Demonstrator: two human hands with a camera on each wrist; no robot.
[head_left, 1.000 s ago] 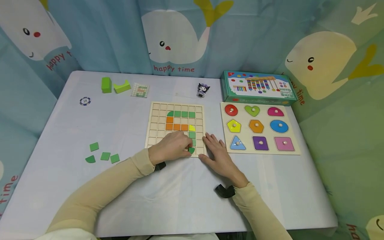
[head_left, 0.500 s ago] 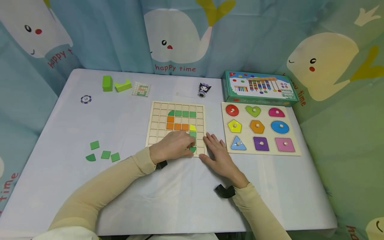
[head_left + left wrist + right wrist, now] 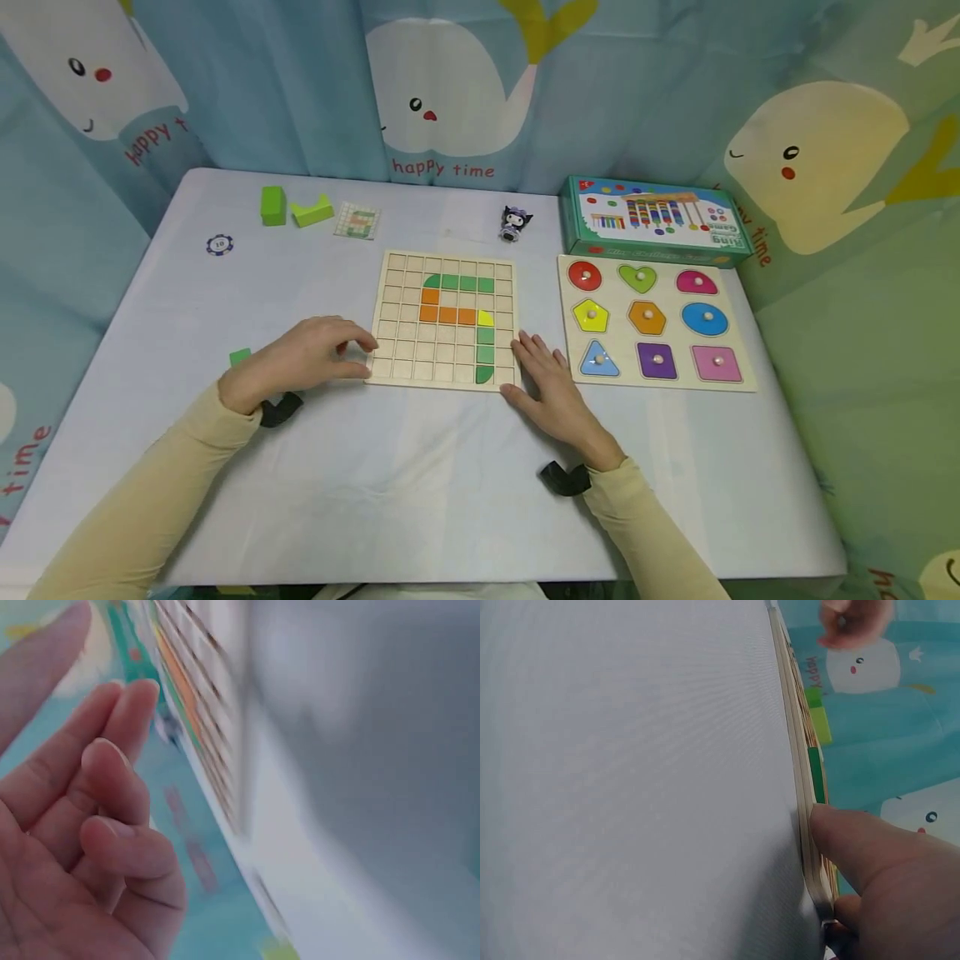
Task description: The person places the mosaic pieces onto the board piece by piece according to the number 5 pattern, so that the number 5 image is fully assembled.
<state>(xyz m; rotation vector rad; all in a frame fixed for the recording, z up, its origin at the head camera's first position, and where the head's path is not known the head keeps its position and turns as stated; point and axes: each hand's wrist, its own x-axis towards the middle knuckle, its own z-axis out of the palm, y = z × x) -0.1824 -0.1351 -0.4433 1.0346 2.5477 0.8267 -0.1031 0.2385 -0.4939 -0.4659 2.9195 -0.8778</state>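
Observation:
A wooden grid board [image 3: 412, 358] lies mid-table. A row of green tiles [image 3: 467, 283], several orange tiles [image 3: 447, 315], one yellow rounded tile [image 3: 485, 318] and a green column ending in a quarter-round tile [image 3: 484, 374] sit in it. My left hand [image 3: 300, 358] hovers by the board's left edge, its fingers [image 3: 112, 765] loosely bent and holding nothing. Beneath it one loose green square [image 3: 240, 357] shows; the other loose tiles are hidden. My right hand [image 3: 551, 396] lies with fairly straight fingers, thumb [image 3: 855, 840] against the board's near right corner.
A knob puzzle board [image 3: 611, 321] lies right of the grid, with a green game box [image 3: 656, 221] behind it. Farther back are a small figurine [image 3: 514, 223], a pattern card [image 3: 357, 221] and green blocks [image 3: 273, 206]. A poker chip [image 3: 220, 245] lies at left.
My left hand has let go of the green quarter-round tile, now in the bottom cell of the column, and moved left off the board. The right hand stays in place.

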